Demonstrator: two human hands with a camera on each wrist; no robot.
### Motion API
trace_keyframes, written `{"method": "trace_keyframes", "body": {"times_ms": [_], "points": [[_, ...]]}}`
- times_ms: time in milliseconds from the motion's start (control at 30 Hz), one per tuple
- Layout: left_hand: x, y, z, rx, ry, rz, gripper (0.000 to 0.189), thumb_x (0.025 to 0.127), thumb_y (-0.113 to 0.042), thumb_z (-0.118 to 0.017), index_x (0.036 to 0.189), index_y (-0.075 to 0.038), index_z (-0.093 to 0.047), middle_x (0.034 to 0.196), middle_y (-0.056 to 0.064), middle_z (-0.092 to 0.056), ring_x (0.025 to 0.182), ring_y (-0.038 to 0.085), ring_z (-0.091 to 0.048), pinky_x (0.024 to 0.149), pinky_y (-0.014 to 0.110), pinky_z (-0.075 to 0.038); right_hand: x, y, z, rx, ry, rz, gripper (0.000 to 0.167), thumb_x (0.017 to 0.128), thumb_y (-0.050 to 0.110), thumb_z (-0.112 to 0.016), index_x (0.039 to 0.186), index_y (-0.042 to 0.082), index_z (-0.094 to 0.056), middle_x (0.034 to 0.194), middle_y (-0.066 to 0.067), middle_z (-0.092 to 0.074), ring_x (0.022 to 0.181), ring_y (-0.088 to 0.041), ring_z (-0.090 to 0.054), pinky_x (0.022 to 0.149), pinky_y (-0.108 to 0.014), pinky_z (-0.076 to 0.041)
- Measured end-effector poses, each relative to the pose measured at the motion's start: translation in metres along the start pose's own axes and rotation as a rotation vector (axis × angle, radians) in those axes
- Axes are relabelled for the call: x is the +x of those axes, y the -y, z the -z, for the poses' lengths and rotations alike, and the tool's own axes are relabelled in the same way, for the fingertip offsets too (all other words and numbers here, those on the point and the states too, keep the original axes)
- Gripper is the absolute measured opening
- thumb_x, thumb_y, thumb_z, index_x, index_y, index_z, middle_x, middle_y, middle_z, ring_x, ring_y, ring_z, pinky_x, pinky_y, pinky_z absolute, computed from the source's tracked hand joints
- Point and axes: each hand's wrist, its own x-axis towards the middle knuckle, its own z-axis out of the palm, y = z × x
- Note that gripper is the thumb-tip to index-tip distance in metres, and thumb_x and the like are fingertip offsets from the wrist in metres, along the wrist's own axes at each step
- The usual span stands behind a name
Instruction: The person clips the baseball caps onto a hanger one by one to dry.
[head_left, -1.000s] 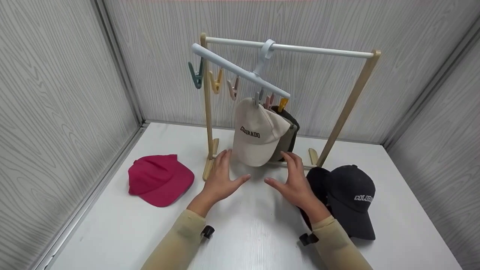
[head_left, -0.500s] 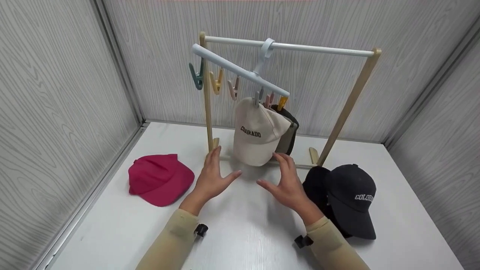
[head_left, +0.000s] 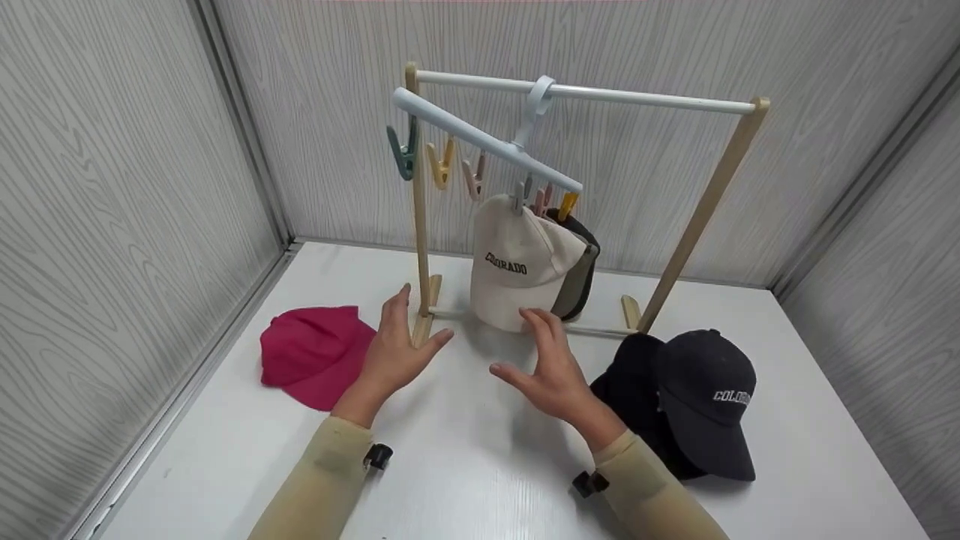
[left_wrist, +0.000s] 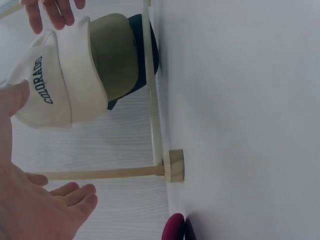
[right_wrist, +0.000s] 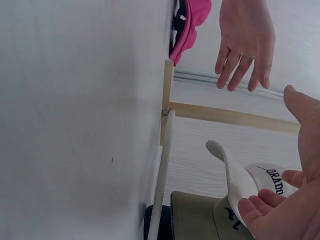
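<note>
Your workspace was a white table [head_left: 480, 457], its smooth top showing a pale sheen and faint shadows beneath your arms. Walls in grey wood-grain enclosed it: the back wall [head_left: 322, 150], the left wall [head_left: 112, 225] and the right wall [head_left: 892, 217], with a metal strip along the table's left edge. Near the back stood a wooden-posted rack [head_left: 645, 94] bearing a pale hanger [head_left: 465, 131]. The white cap [head_left: 517, 281] hung from one of its clips, the olive cap [head_left: 575, 285] just behind. Your left hand [head_left: 388, 360] was spread wide, holding nothing, near the red cap [head_left: 311, 352] on the table. Your right hand [head_left: 556, 382], also wide and holding nothing, overlapped the white cap's brim in the head view; I cannot tell whether they touched.
</note>
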Motion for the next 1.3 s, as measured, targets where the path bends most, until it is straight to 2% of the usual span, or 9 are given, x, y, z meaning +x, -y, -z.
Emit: {"method": "trace_keyframes", "body": {"times_ms": [267, 433, 700, 833, 1133, 1300], "points": [[0.0, 0.014, 0.023, 0.025, -0.062, 0.038, 0.108, 0.1, -0.052, -0.079, 0.175, -0.001, -0.019, 0.172, 0.024, -0.034, 0.157, 0.04, -0.039, 0.124, 0.061, -0.04, 0.011, 0.01, -0.017, 0.028, 0.041, -0.019, 0.097, 0.095, 0.051, -0.089, 0.166, 0.007, -0.041, 0.166, -0.016, -0.039, 0.15, -0.036, -0.048, 0.12, -0.057, -0.044], [-0.002, 0.023, 0.036, 0.025, -0.086, 0.037, 0.108, 0.101, -0.052, -0.08, 0.174, -0.001, -0.019, 0.171, 0.022, -0.035, 0.158, 0.038, -0.038, 0.124, 0.059, -0.041, 0.017, 0.016, -0.025, 0.048, 0.07, -0.052, 0.097, 0.095, 0.053, -0.089, 0.167, 0.009, -0.041, 0.167, -0.014, -0.039, 0.152, -0.034, -0.047, 0.121, -0.057, -0.043], [0.001, 0.039, 0.059, 0.028, -0.125, 0.079, 0.105, 0.103, -0.053, -0.075, 0.175, -0.001, -0.018, 0.171, 0.022, -0.035, 0.159, 0.038, -0.036, 0.124, 0.063, -0.039, 0.027, 0.02, -0.04, 0.068, 0.09, -0.022, 0.095, 0.096, 0.05, -0.089, 0.167, 0.007, -0.042, 0.165, -0.014, -0.04, 0.15, -0.032, -0.049, 0.122, -0.055, -0.043], [0.001, 0.045, 0.069, 0.042, -0.147, 0.112, 0.104, 0.105, -0.053, -0.073, 0.175, -0.002, -0.017, 0.171, 0.024, -0.034, 0.16, 0.039, -0.035, 0.126, 0.063, -0.036, 0.03, 0.022, -0.045, 0.079, 0.122, -0.037, 0.096, 0.097, 0.052, -0.087, 0.168, 0.008, -0.04, 0.166, -0.013, -0.039, 0.15, -0.033, -0.049, 0.122, -0.054, -0.043], [0.001, 0.059, 0.088, 0.042, -0.222, 0.128, 0.097, 0.106, -0.043, -0.072, 0.174, 0.001, -0.019, 0.169, 0.026, -0.035, 0.158, 0.042, -0.035, 0.125, 0.065, -0.035, 0.039, 0.024, -0.059, 0.071, 0.143, -0.031, 0.095, 0.096, 0.052, -0.088, 0.166, 0.008, -0.043, 0.163, -0.013, -0.041, 0.15, -0.031, -0.047, 0.123, -0.053, -0.042], [0.0, 0.064, 0.098, 0.033, -0.255, 0.148, 0.096, 0.106, -0.043, -0.072, 0.174, 0.001, -0.02, 0.168, 0.027, -0.035, 0.158, 0.042, -0.035, 0.125, 0.066, -0.033, 0.045, 0.023, -0.067, 0.066, 0.152, -0.022, 0.094, 0.096, 0.052, -0.088, 0.166, 0.008, -0.043, 0.162, -0.013, -0.043, 0.152, -0.031, -0.045, 0.124, -0.051, -0.041]]}}
